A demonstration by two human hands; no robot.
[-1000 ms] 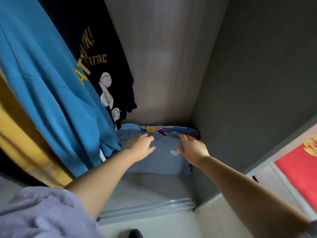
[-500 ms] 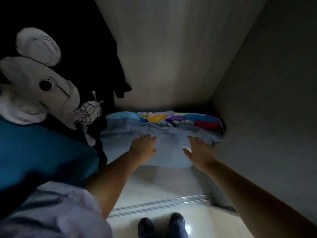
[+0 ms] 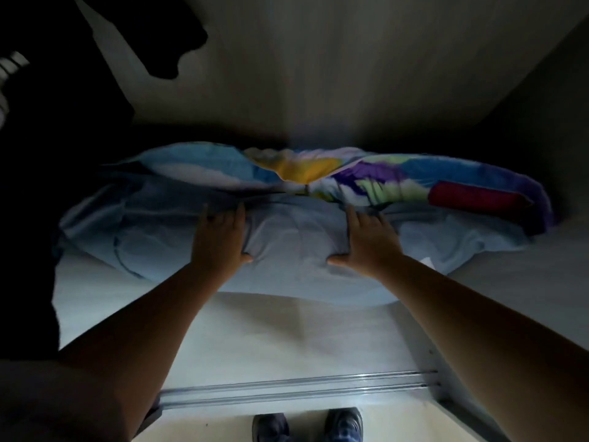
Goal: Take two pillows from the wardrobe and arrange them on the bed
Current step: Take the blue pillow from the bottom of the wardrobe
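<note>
I see both hands down inside the wardrobe (image 3: 350, 74), on the pale blue pillow (image 3: 287, 247) that lies across its floor (image 3: 255, 339). My left hand (image 3: 220, 240) rests palm-down at about 10 o'clock from the pillow's middle, fingers stretched toward the far edge and thumb pressed into the cloth at the near side; the cloth bunches beside the thumb. My right hand (image 3: 369, 244) sits at about 2 o'clock, likewise flat, thumb pointing inward. Each grip is spread over the fabric; whether the fingertips have hooked over the far edge I cannot tell, since they sink into a dark crease.

Behind it, at 12 o'clock and touching it, lies a second pillow (image 3: 382, 180) with yellow, purple, green and red patches. Its right end fades into shadow against the side wall.

The left of the view is almost black: hanging clothes (image 3: 47, 186) hide the blue pillow's left end. At 6 o'clock I make out the door track (image 3: 302, 390) and two shoes (image 3: 306, 425), cut off by the frame's bottom edge.
</note>
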